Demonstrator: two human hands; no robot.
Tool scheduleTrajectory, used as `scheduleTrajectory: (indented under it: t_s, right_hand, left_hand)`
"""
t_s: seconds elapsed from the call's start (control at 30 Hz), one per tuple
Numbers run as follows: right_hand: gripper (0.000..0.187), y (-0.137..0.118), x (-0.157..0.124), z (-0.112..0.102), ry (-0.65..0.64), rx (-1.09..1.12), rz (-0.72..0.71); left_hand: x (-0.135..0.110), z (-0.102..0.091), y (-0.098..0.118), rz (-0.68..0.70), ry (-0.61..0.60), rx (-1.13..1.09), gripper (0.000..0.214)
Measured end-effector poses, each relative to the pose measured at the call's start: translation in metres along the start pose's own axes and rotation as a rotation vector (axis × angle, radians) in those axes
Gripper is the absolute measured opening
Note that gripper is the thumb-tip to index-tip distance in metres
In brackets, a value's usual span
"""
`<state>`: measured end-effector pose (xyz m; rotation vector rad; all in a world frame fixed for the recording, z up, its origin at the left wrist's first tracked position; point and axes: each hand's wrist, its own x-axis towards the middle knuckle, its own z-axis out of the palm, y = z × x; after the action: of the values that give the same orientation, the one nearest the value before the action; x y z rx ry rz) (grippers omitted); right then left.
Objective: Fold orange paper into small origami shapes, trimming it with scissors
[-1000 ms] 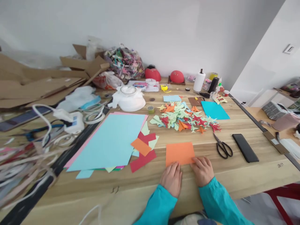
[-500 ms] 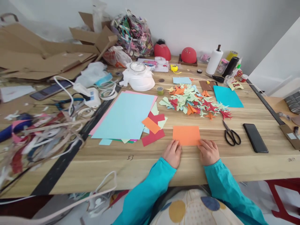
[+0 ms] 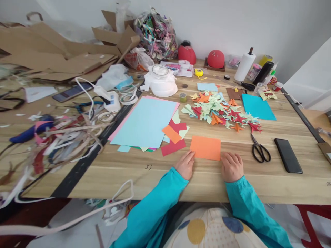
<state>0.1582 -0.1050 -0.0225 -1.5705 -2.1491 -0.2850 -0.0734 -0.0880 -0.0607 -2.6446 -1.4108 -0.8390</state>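
Note:
An orange sheet of paper (image 3: 205, 148) lies on the wooden table in front of me, turned slightly. At its lower left corner, my left hand (image 3: 185, 166) pinches the edge between thumb and fingers. My right hand (image 3: 232, 167) sits by the lower right corner with fingers curled, its thumb side against the paper. To the left are cut strips, among them an orange strip (image 3: 171, 134) and a red strip (image 3: 173, 147), beside a stack of larger sheets topped by light blue paper (image 3: 144, 122). Black-handled scissors (image 3: 261, 152) lie right of my right hand.
Beyond the paper is a heap of folded paper stars (image 3: 216, 108), with a turquoise sheet (image 3: 258, 106) beside it. A black phone (image 3: 288, 155) lies at the right. Tangled ribbons (image 3: 67, 139), cables and cardboard (image 3: 59, 57) crowd the left. Pincushions and bottles stand along the wall.
The view has swung a little left, so things sit further right. The orange sheet has turned slightly clockwise, and my left hand has shifted up along its left corner.

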Motion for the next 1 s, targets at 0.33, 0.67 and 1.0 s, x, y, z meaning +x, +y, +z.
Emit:
scheduleTrajectory:
  t_s: [0.33,0.67,1.0]
  right_hand:
    - [0.032,-0.029,0.004,0.001,-0.197,-0.049,-0.045]
    - [0.024,-0.023,0.005,0.002,-0.119,-0.044,-0.045]
    - [0.016,0.021,-0.005,-0.005,0.006,-0.039,-0.010]
  left_hand:
    - [0.023,0.003,0.030,-0.004,0.023,-0.002,0.029]
    - [0.029,0.002,0.033,0.038,0.074,0.066,0.025]
    - [0.020,0.006,0.006,0.126,0.166,-0.038,0.030]
